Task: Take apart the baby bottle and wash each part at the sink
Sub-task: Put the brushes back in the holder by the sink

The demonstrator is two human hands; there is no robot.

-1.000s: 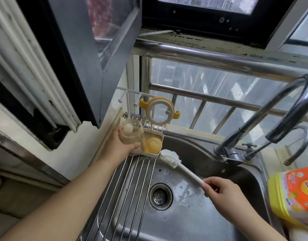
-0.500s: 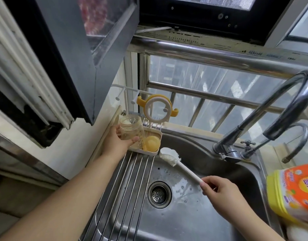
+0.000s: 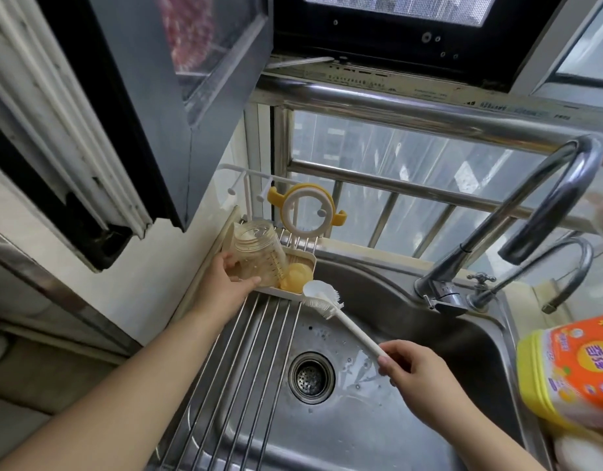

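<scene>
My left hand (image 3: 227,283) grips the clear bottle body (image 3: 259,254), tilted with its mouth up and away, over the cream drying tray (image 3: 310,260) at the sink's back left. A yellow bottle cap (image 3: 296,275) lies in that tray. The yellow handle ring (image 3: 305,212) hangs on the tray's white pegs. My right hand (image 3: 415,372) holds the white bottle brush (image 3: 330,309) by its handle, bristle head up near the tray's front corner, above the steel sink (image 3: 378,419).
A roll-up steel rack (image 3: 232,368) covers the sink's left side. The drain (image 3: 312,377) is in the middle. Two faucets (image 3: 531,212) arch over the right. A yellow-orange detergent tub (image 3: 572,368) stands at the right edge. An open window frame (image 3: 191,96) hangs above left.
My left hand has lifted and tipped the bottle body more upright over the tray. The brush in my right hand has stayed nearly in place.
</scene>
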